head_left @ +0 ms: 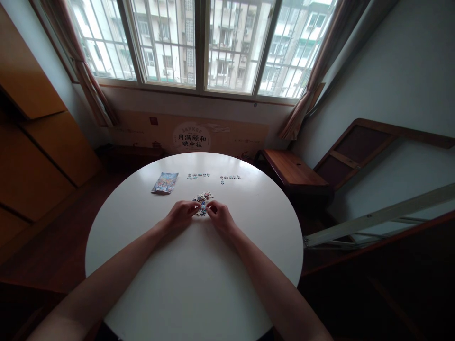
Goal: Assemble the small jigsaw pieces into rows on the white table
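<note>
A small pile of jigsaw puzzle pieces (205, 195) lies near the middle of the round white table (192, 284). My left hand (183, 212) is at the pile's left side, thumb and fingers closed in a pinch. Opposite it, my right hand (221, 214) is pinched in the same way at the right side. A light-blue puzzle piece (203, 207) shows between the fingertips of both hands, just over the pile. The fingers partly cover the pieces beneath them.
Beyond the pile are two groups of puzzle pieces in short rows, one on the left (199, 175) and one on the right (230, 177). A colourful printed packet (165, 183) lies left of them. A wooden bench (295, 168) stands behind the table at right.
</note>
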Available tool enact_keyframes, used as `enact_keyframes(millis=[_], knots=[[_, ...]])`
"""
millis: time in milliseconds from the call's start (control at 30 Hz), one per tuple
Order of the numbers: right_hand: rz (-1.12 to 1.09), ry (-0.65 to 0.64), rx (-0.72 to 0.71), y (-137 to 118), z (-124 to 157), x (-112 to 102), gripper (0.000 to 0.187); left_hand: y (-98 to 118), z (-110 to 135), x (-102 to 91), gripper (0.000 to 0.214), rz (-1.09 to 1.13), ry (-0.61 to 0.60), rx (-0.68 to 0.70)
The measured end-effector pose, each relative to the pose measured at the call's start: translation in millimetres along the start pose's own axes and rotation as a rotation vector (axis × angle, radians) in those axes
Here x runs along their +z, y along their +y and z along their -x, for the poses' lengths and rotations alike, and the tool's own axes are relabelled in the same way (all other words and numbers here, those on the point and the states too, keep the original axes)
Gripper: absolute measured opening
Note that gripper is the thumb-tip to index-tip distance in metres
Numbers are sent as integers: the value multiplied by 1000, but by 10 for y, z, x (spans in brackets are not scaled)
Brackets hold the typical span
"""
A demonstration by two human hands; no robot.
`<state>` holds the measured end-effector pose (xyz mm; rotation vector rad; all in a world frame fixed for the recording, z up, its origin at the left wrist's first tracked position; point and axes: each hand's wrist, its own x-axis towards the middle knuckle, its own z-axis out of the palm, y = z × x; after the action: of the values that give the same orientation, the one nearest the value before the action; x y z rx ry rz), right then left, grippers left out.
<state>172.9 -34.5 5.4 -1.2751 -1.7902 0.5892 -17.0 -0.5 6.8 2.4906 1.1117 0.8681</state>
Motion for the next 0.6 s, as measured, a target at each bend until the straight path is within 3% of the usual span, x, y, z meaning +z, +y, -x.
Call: enact_keyframes(millis=[600], knots=[[10,3,14,-2,1,5,15,-11,2,24,23,6,25,9]])
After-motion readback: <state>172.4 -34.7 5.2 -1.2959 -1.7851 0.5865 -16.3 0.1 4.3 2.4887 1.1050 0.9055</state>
